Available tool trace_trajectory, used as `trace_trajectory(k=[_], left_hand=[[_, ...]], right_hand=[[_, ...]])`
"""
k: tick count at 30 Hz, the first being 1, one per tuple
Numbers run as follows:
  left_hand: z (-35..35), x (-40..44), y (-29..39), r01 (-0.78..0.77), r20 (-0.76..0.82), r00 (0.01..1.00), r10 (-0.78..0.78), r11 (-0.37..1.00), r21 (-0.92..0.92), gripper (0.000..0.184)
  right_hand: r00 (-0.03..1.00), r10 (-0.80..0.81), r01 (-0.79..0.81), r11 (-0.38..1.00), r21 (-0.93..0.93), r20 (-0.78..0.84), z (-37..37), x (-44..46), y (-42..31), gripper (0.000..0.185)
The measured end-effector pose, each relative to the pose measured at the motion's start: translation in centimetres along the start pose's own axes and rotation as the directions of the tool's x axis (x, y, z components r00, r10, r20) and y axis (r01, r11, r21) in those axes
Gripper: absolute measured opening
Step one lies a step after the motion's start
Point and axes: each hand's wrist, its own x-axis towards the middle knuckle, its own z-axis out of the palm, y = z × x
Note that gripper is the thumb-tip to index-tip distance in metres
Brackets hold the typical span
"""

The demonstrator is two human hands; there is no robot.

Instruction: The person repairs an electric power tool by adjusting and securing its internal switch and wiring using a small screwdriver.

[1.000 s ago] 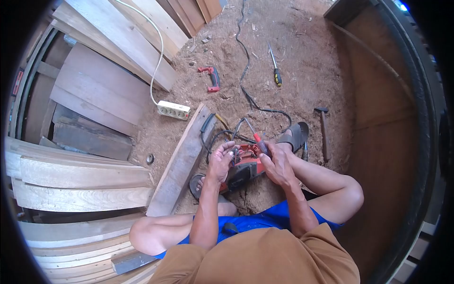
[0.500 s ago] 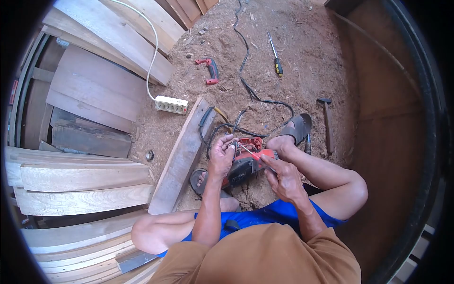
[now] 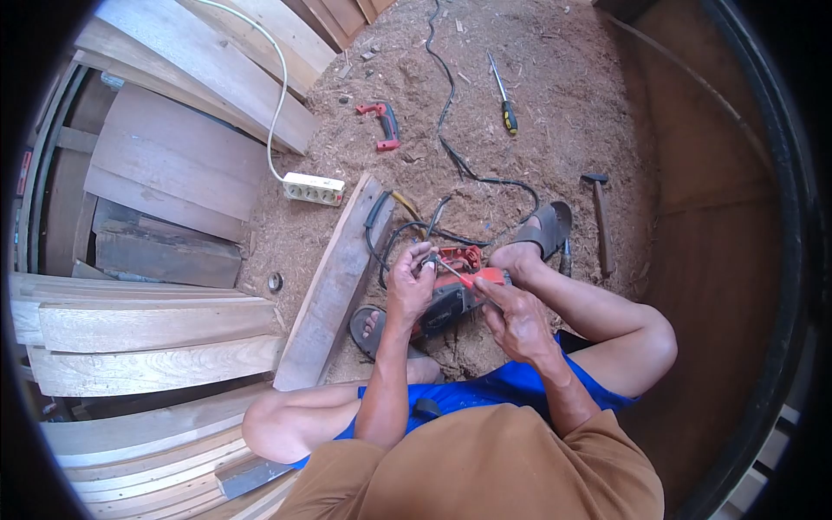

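A red and black power tool point(image 3: 446, 306) with its housing opened lies between my feet. My left hand point(image 3: 411, 282) pinches a small dark part above the tool's left end. In my right hand point(image 3: 518, 321) is a red-handled screwdriver point(image 3: 464, 279), its shaft slanting up and left so that the tip meets the small part at my left fingertips. Fingers hide most of that part. Black cable point(image 3: 400, 232) loops just beyond the tool.
A wooden plank point(image 3: 329, 290) lies left of the tool. Farther off are a red and black handle piece point(image 3: 387, 126), a power strip point(image 3: 314, 189), a yellow-black screwdriver point(image 3: 508, 115) and a hammer point(image 3: 601, 221). Stacked boards point(image 3: 156, 329) line the left; a dark-edged panel point(image 3: 711, 251) stands right.
The screwdriver in my right hand has swung from pointing up and away to pointing left, its tip now at the part in my left fingers. The view has shifted slightly.
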Motion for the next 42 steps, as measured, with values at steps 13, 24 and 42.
trace_trajectory(k=[13, 24, 42], left_hand=[[-0.3, -0.4, 1.0, -0.077, -0.022, 0.996, 0.081, 0.985, 0.154, 0.035], [-0.3, -0.6, 1.7, -0.144, 0.011, 0.989, 0.15, 0.927, 0.347, 0.032], [-1.0, -0.5, 1.6, 0.142, 0.057, 0.988, -0.142, 0.99, 0.003, 0.023]], right_hand=[[0.999, -0.03, 0.029, 0.997, 0.074, 0.012, -0.3, 1.1, -1.5, 0.037], [0.997, -0.022, 0.03, 0.993, -0.113, 0.072, 0.2, 0.7, -2.5, 0.033], [0.994, 0.108, -0.109, 0.969, 0.221, 0.017, -2.2, 1.0, -2.1, 0.037]])
